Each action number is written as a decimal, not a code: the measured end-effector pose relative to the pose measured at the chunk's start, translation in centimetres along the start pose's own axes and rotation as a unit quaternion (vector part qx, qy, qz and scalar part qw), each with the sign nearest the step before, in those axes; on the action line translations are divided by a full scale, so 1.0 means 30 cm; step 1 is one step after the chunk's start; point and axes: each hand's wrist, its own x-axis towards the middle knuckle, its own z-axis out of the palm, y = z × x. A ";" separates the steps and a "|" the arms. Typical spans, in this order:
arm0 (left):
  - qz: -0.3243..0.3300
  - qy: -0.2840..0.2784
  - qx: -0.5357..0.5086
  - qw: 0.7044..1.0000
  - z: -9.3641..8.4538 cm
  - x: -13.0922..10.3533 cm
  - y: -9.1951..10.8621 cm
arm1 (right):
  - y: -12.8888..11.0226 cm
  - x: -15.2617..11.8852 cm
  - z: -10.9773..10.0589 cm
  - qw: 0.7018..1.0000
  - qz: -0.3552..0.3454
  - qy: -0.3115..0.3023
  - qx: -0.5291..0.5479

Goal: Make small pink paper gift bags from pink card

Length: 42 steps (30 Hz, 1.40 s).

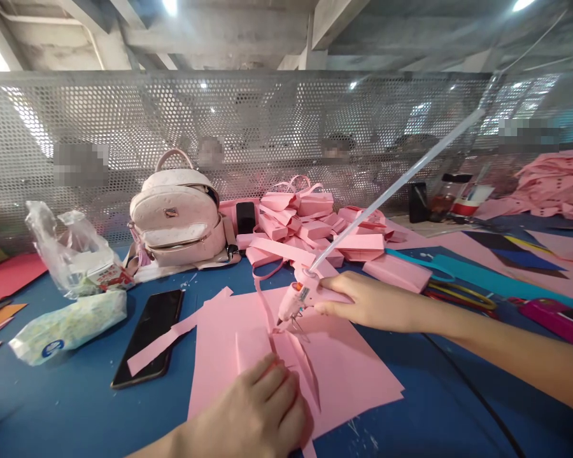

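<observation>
My right hand (348, 298) is wrapped round the handle of a pink glue gun (293, 299), from whose back a long clear glue stick (391, 191) rises to the upper right. The gun's nozzle points down at a folded pink paper piece (296, 356) lying on flat pink sheets (353, 375). My left hand (262, 407) presses on the lower part of that folded piece, its fingers curled. Behind the gun lies a pile of folded pink paper pieces (310, 222).
On the blue table (86, 413) are a black phone (148, 337) under a pink strip, a tissue pack (71, 324), a plastic bag (71, 254) and a backpack (176, 216). A black cable (472, 388) runs at the right. Perforated metal (267, 114) stands behind.
</observation>
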 end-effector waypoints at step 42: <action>-0.001 0.028 0.032 0.999 0.033 0.005 0.010 | 0.440 -0.285 0.014 0.959 0.218 0.125 0.132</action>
